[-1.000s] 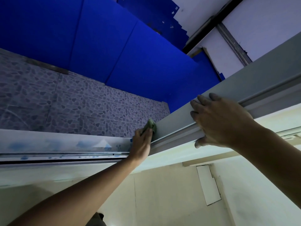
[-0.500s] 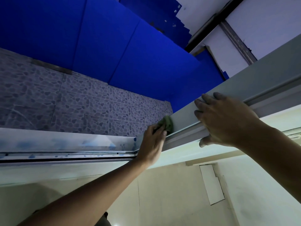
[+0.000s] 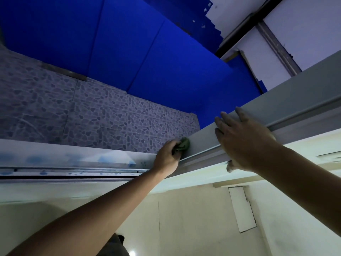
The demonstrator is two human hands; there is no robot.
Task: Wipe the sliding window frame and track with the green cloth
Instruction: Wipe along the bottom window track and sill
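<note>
I look steeply down over a grey sliding window frame (image 3: 287,93) that runs from the centre to the upper right. My left hand (image 3: 167,157) is closed around a bunched green cloth (image 3: 183,144) and presses it against the frame's outer face, near where that face meets the track (image 3: 73,170). The track stretches left, smeared with blue marks. My right hand (image 3: 241,139) lies flat on the frame, fingers spread over its ridge, thumb under the lower edge.
Outside and far below lie a pebble-patterned tiled surface (image 3: 73,111) and bright blue panels (image 3: 129,43). A cream interior wall (image 3: 203,218) drops beneath the frame, with a pale rectangular patch (image 3: 241,207) on it.
My left hand and the cloth have slid to the right along the frame, then stayed near that spot. My right hand has kept its place on the frame.
</note>
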